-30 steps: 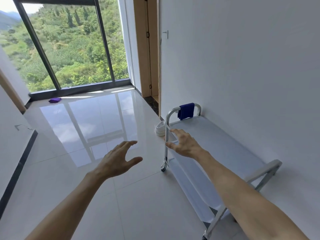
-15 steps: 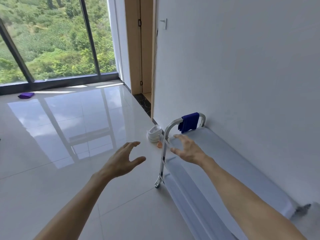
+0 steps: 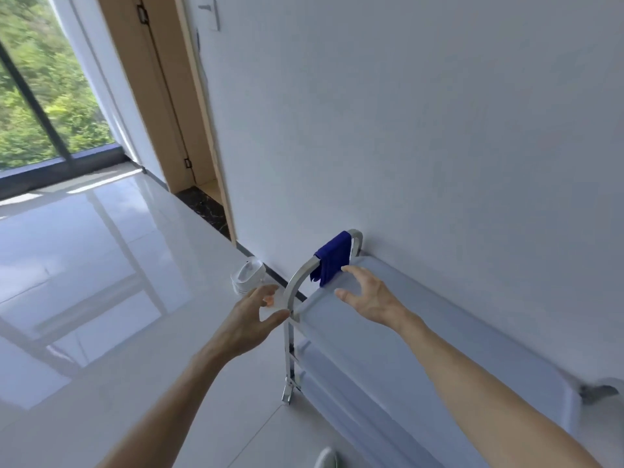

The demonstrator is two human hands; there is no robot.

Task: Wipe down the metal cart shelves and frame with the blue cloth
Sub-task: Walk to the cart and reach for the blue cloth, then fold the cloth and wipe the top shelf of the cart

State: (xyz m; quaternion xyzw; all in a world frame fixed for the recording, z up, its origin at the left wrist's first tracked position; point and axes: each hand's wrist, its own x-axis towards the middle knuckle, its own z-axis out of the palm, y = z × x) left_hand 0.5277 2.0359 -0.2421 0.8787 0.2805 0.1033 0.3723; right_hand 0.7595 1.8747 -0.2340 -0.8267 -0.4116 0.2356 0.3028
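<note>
A metal cart [image 3: 422, 336] with two grey shelves stands along the white wall, its curved chrome handle [image 3: 299, 282] at the far end. A blue cloth [image 3: 332, 258] hangs folded over that handle. My right hand [image 3: 368, 297] hovers over the top shelf with fingers spread, its fingertips just short of the cloth. My left hand [image 3: 251, 319] is open beside the handle's near post, thumb close to the metal, holding nothing.
A white round object [image 3: 248, 276] sits on the glossy tiled floor [image 3: 111, 265] by the wall, just beyond the cart. A wooden door frame [image 3: 175, 106] and a large window [image 3: 37, 96] lie further off. A white shoe tip [image 3: 326, 457] shows at the bottom edge.
Both hands have moved forward towards the cart's handle end. The view has come closer to the cart and turned right, so the purple item on the floor by the window is out of sight.
</note>
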